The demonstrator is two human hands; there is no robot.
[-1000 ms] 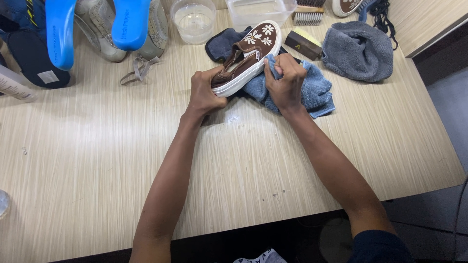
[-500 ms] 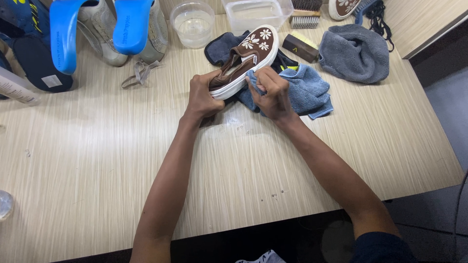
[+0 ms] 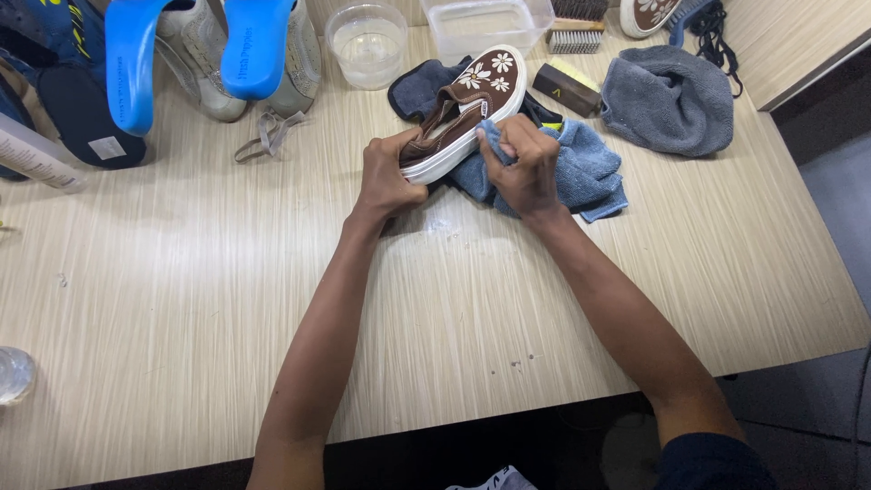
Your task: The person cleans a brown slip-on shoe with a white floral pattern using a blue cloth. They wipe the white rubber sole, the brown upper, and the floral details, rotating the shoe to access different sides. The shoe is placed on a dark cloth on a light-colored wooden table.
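At the far left edge of the worktop (image 3: 181,299) a white tube (image 3: 32,156) and a clear round thing (image 3: 13,374) are both cut off by the frame, so neither can be told for sure. Behind them a dark shoe (image 3: 77,118) lies partly under two blue insoles (image 3: 136,54), whose tops run out of view; pale grey shoes (image 3: 195,77) are half hidden behind those insoles. A loose grey lace (image 3: 265,134) lies in front, and a clear tub (image 3: 366,44) stands further right.

The left hand (image 3: 388,177) has its grip curled tight round the heel end of the brown shoe (image 3: 463,109), which is tilted on its side just above the worktop near the back middle, its white sole edge facing the person. The heel itself is covered by the fingers. The right hand (image 3: 522,168) has its grip pinched on a fold of the blue cloth (image 3: 581,172), pressed against the sole edge; how much cloth sits under the palm cannot be seen. A dark cloth (image 3: 417,91) lies beneath the shoe, mostly hidden.

Further right are a clear box (image 3: 485,23), a brush (image 3: 572,41), a brown block (image 3: 564,89), a grey towel (image 3: 667,100) and a second brown shoe (image 3: 649,14), cut off at the top.

Compared with half a second ago, the right hand has slid a little along the sole edge towards the heel; the left hand holds the same spot.
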